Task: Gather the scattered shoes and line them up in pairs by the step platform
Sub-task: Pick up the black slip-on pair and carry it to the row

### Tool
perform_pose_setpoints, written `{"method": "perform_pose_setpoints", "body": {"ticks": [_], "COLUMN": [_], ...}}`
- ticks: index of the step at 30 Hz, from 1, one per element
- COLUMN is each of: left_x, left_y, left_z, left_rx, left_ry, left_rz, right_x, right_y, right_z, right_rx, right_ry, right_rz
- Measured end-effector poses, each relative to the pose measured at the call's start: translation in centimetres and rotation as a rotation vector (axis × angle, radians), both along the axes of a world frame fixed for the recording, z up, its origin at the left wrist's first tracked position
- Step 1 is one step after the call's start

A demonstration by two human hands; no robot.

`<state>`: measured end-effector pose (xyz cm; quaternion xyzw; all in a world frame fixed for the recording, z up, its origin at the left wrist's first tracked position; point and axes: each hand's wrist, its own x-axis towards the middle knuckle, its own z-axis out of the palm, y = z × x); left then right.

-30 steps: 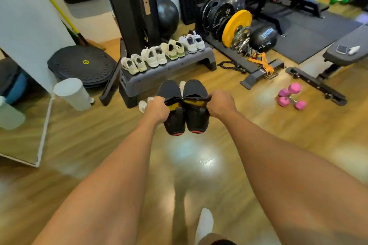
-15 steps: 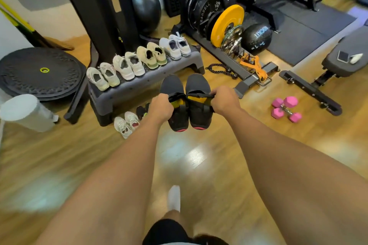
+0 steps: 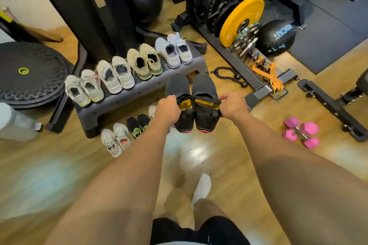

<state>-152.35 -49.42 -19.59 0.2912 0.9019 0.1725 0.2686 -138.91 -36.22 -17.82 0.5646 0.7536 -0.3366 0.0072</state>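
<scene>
Head view: the left hand (image 3: 168,106) grips the left shoe (image 3: 177,87) by its collar, fingers curled over the edge. The right hand (image 3: 232,106) pinches the right shoe (image 3: 204,88) the same way. Both black shoes hang side by side, toes pointing away, above the floor (image 3: 229,165) in front of the step (image 3: 119,103), toward its right end. The step's top carries 4 light pairs (image 3: 121,74) in a row. On the floor before it stand a white pair (image 3: 114,141) and a black-green pair (image 3: 137,125), and a pale shoe (image 3: 152,110) peeks out behind the left hand.

The collar holds look thin, so a shoe could slip or swing and land crooked. The left forearm hides the spot beside the floor row, so lowering blind could knock the black-green pair or the pale shoe out of line. A socked foot on the glossy floor could slide.
</scene>
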Motion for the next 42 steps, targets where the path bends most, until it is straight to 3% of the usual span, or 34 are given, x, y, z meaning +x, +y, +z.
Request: {"method": "perform_pose_setpoints", "body": {"ticks": [12,20,27,36,42], "left_x": [-7.1,-9.7,-11.3,-14.7,-17.2], "left_y": [16.5,24.1,28.2,29.8,29.6], "left_z": [-11.9,-22.8,-36.6,-59.4,-69.6], "left_rx": [-0.116,-0.169,-0.202,-0.172,-0.142], "left_ry": [-0.088,-0.184,-0.158,-0.134,-0.057], "left_rz": [0.137,0.219,0.362,0.475,0.524], "right_x": [-8.7,-13.5,-17.1,-21.7,-24.1], "right_y": [18.1,27.0,32.6,34.8,35.4], "right_z": [-11.7,-22.6,-36.8,-58.9,-69.6], "right_rx": [-0.194,-0.175,-0.260,-0.153,-0.088], "right_ry": [-0.093,-0.159,-0.158,-0.136,-0.095], "right_rz": [0.183,0.304,0.380,0.461,0.442]}}
